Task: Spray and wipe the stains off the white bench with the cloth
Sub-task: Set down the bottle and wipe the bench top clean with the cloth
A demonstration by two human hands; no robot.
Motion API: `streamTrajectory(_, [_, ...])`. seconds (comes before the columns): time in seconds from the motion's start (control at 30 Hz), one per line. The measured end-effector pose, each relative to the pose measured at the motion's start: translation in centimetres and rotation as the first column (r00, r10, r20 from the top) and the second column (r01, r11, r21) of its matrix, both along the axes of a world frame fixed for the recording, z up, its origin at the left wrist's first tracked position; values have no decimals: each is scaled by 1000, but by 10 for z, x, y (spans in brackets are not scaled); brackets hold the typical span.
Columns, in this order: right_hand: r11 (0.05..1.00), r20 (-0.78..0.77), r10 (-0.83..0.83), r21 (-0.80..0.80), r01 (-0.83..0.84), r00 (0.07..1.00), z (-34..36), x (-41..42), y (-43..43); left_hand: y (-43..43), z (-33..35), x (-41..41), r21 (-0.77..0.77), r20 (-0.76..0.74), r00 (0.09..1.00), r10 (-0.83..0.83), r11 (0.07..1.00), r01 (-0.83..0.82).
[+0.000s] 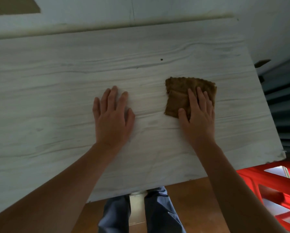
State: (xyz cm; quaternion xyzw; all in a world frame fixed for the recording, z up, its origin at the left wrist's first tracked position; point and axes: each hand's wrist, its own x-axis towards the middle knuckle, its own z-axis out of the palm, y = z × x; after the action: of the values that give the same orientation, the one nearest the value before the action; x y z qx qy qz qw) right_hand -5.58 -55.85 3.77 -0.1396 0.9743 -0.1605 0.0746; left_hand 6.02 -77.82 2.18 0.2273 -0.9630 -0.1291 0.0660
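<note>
A white wood-grain surface (57,81) is seen from above, slanting across the view, with two bare forearms reaching onto it. The left hand (113,118) is laid flat on the bare surface, fingers straight and slightly spread, with nothing held. The right hand (197,115) is pressed flat on a folded brown cloth (178,91), its straight fingers covering the cloth's near right part and its thumb at the near edge. The cloth is pinned rather than gripped. It lies right of centre on the surface, with a strip of bare surface between it and the left hand. A small dark speck (161,59) is visible beyond the cloth towards the far edge, a faint grey smudge (151,122) lies between the hands, and grey scuffing (279,154) marks the near right corner. No spray bottle is in view, and whether the surface is wet cannot be told. The wiping step appears to be in hand. It would be done best with pressure spread evenly through the flat fingers and the cloth drawn in overlapping strokes along the grain. The left hand would steady the surface, and the speck and the corner scuffs would be reached in turn. A red plastic frame (265,180), blue trousers (159,216) and a brown floor (188,195) are seen below the near edge. No brand, label or writing can be read anywhere.
</note>
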Motion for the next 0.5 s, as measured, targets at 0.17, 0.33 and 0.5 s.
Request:
streamTrajectory(0.17, [999, 3, -31, 37, 30, 1000, -1, -31, -22, 1, 1, -3, -42, -6, 1000, 11, 999, -12])
streamTrajectory(0.33, [999, 8, -32, 28, 31, 999, 0, -59, -66, 3, 3, -5, -67, 26, 999, 25, 997, -23])
streamTrajectory(0.5, [992, -26, 125, 4, -125, 992, -3, -62, -141, 3, 4, -5, -84, 31, 999, 29, 996, -27])
